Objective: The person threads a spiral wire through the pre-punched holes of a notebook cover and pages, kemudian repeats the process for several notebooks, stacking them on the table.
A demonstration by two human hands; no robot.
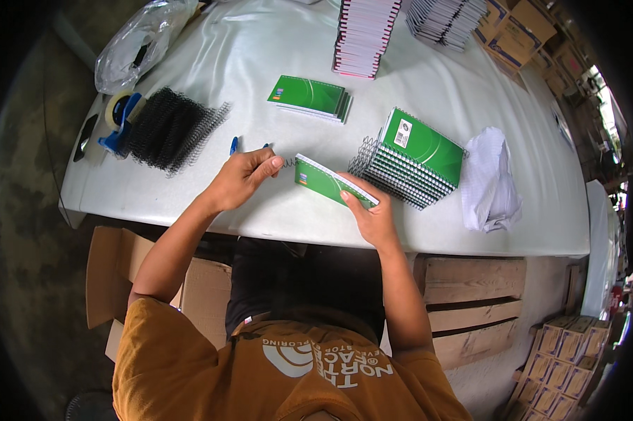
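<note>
My right hand [371, 210] grips a green notebook [325, 181] by its near corner, holding it tilted above the white table [260, 210]. My left hand [242, 177] pinches the end of a thin wire spiral [287, 163] at the notebook's left edge. Just right of the notebook lies a slanted stack of green spiral-bound notebooks [413, 160].
A pile of black wire spirals [170, 126] lies left, beside a blue tape dispenser [120, 116] and a clear plastic bag [139, 42]. A few unbound green notebooks [311, 97] lie farther back, with tall notebook stacks [364, 35] behind. White cloth [490, 179] lies right. Cardboard boxes [562, 358] sit below.
</note>
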